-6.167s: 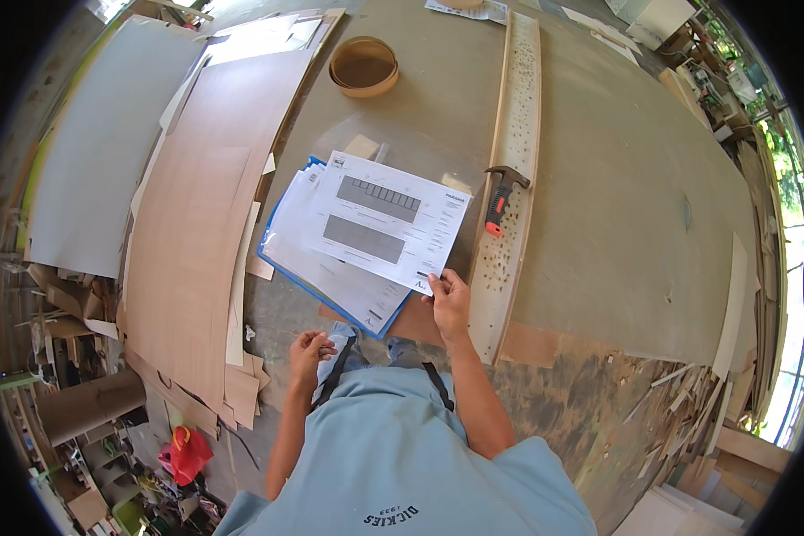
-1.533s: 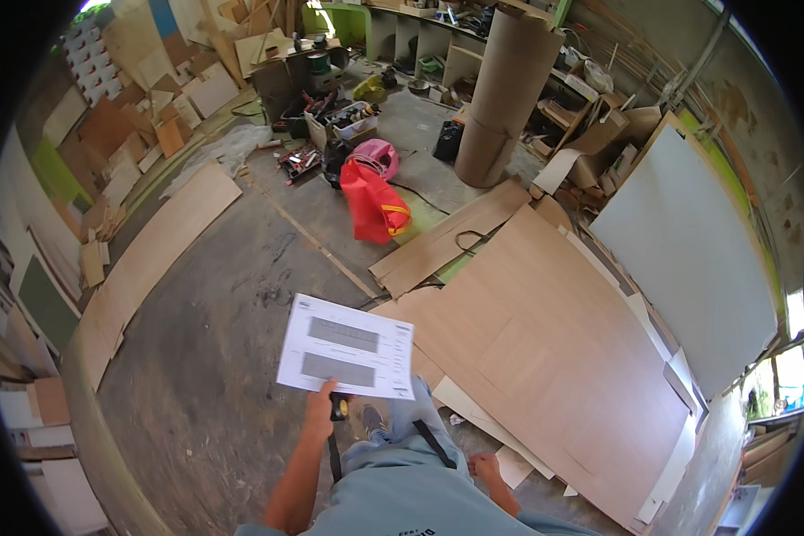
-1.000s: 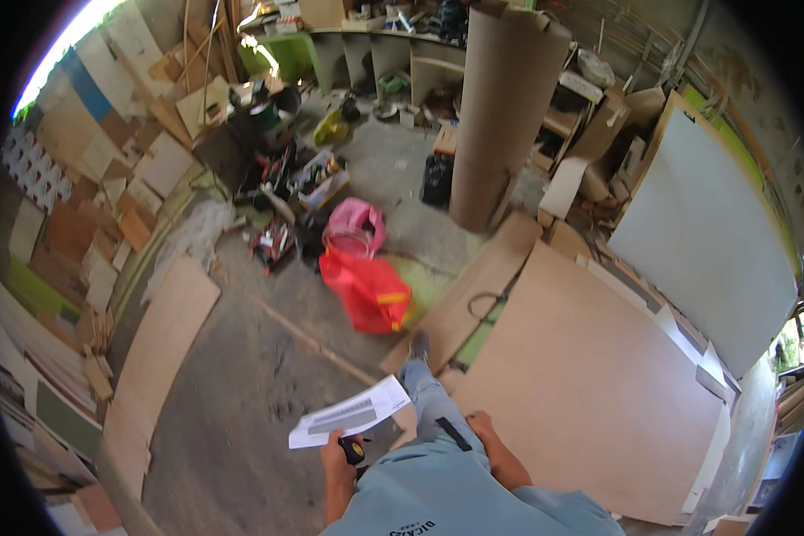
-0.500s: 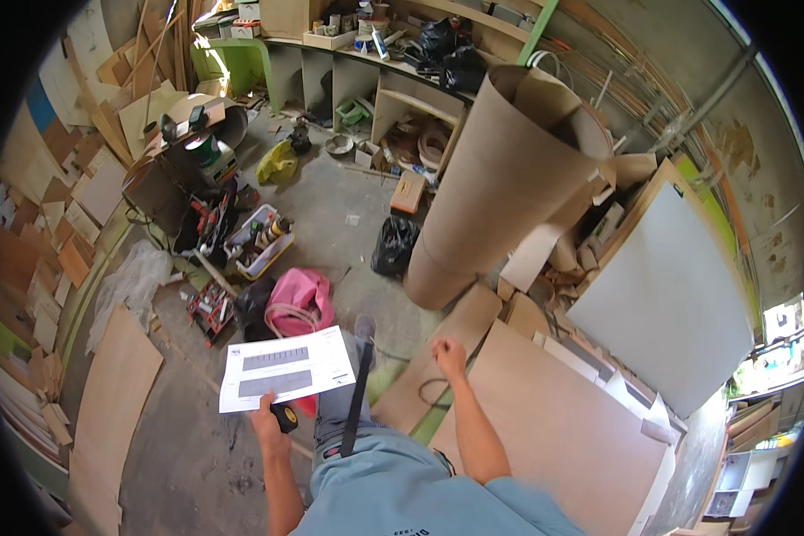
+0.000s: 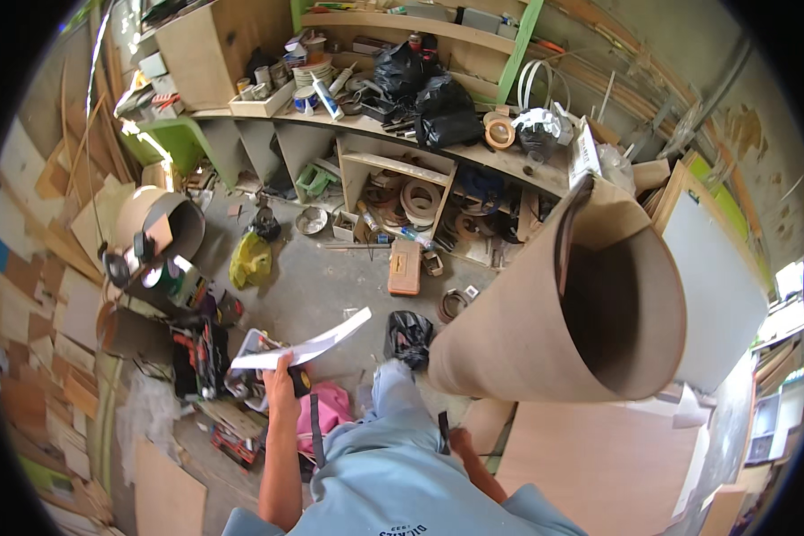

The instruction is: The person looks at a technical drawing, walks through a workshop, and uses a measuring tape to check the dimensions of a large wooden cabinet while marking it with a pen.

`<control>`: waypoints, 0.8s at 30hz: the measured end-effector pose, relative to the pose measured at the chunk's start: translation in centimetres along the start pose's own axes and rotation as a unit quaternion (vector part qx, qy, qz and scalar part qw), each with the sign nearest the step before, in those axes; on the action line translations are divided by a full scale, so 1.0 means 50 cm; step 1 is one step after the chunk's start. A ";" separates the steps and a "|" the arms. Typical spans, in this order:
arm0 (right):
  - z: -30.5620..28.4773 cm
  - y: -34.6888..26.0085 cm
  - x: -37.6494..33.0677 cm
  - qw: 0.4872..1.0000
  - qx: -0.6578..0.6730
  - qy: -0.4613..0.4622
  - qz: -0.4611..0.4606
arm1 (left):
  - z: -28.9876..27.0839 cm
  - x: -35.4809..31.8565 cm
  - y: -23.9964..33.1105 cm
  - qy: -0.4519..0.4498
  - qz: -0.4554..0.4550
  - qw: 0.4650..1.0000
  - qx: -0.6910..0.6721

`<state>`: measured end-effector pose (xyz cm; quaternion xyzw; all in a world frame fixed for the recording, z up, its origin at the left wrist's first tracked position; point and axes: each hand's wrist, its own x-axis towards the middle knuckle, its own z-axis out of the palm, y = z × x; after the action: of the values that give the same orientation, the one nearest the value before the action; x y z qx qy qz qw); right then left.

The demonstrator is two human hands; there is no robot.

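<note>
The person's left hand (image 5: 280, 382) is closed around the near edge of a white sheet (image 5: 317, 344), thumb uppermost. The sheet is held out left of the body, tilted almost edge-on and curling up at its right end. A small black-and-yellow tool (image 5: 301, 382), shaped like a tape measure, sits against the right side of the same hand; how the fingers grip it is hidden. The right hand (image 5: 460, 439) hangs low beside the right hip, blurred and partly covered, so whether its fingers are curled or loose cannot be told. Near it stands a large brown roll (image 5: 509, 335), its open end facing right.

Dark lettering crosses the front of the blue shirt (image 5: 402, 487), upside down. A white box (image 5: 584, 154) on the far bench (image 5: 375, 134) bears print too small to read. The sheet's print cannot be made out at this tilt.
</note>
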<state>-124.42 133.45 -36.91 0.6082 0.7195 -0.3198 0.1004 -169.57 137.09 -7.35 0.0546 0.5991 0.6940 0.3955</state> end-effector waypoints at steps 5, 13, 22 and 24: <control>-0.167 -0.199 0.355 0.956 0.269 0.119 -0.009 | 0.197 0.193 0.146 -0.089 0.118 0.979 0.142; -0.702 -0.505 0.877 0.882 0.324 0.317 -0.129 | 0.429 0.509 0.151 -0.165 0.212 0.862 0.430; -1.189 -0.694 1.259 0.883 0.135 0.442 -0.087 | 0.678 0.897 0.377 -0.382 0.417 0.562 0.604; -1.240 -0.694 1.301 0.891 0.067 0.442 -0.082 | 0.735 0.978 0.405 -0.473 0.420 0.479 0.608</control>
<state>-157.48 220.38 -11.78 0.6311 0.7138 -0.0725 -0.2950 -192.47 196.72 1.03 0.8468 0.4991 0.1086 0.1486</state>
